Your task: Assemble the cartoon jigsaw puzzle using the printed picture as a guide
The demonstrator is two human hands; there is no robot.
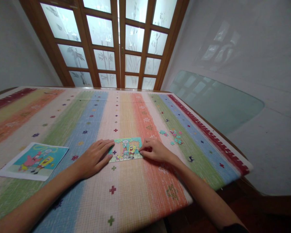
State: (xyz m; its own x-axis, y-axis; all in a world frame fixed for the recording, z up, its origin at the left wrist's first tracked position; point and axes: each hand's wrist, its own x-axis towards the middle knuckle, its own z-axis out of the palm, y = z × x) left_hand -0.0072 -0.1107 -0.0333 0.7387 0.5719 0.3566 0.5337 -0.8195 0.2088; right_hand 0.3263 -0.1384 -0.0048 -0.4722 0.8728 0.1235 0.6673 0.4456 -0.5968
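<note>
A partly assembled jigsaw puzzle (131,150) lies on the striped tablecloth in front of me, with cartoon figures in its middle and right part. Gaps inside its frame let the cloth show through. My left hand (93,158) rests flat at the puzzle's left side, fingers stretched out, their tips on its edge. At the right edge my right hand (155,150) is closed in a pinch, thumb and forefinger together on what looks like a small teal puzzle piece (137,151); the fingers partly hide it. Loose puzzle pieces (177,140) lie in a cluster beyond the right hand.
A printed sheet (36,160) with a cartoon picture lies to the left on the tablecloth (97,200). The table's right edge slants away toward a white wall (232,58). Wooden doors with frosted glass panes (106,61) stand behind the table.
</note>
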